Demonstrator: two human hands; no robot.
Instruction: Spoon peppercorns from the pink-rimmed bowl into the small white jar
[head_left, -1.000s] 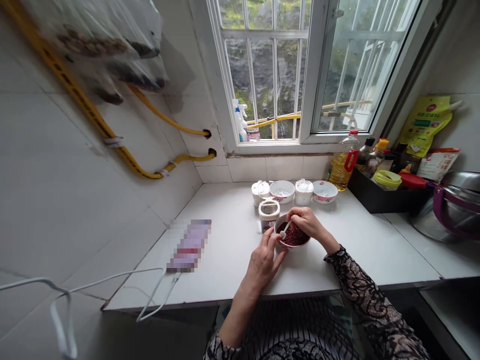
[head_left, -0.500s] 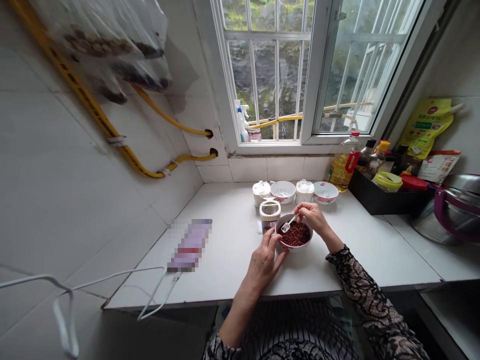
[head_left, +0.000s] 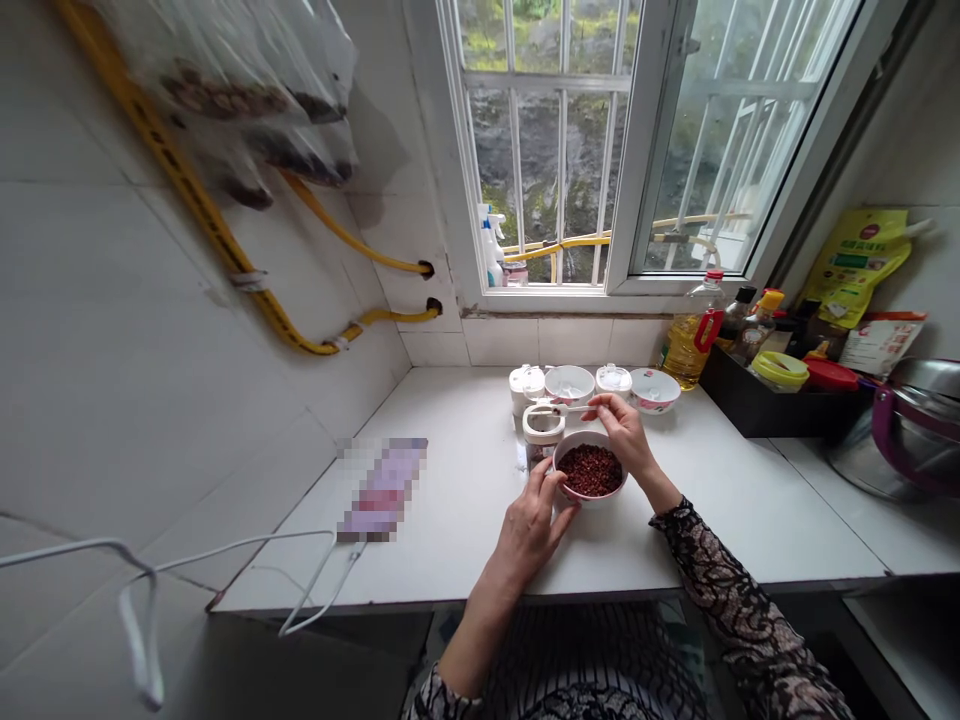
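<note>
Spoon (head_left: 576, 408) has moved over squarish jar (head_left: 544, 438); coarse grains (head_left: 591, 471) in round bowl (head_left: 589, 438)

Left hand (head_left: 534, 517) curved; right hand (head_left: 622, 430) farther forward, pinching.

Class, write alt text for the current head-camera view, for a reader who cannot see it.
A right hand holds a small white spoon at the mouth of a white-rimmed jar, while the left hand steadies a round, pink-and-white bowl of dark red granules on a white countertop below a barred window.
</note>
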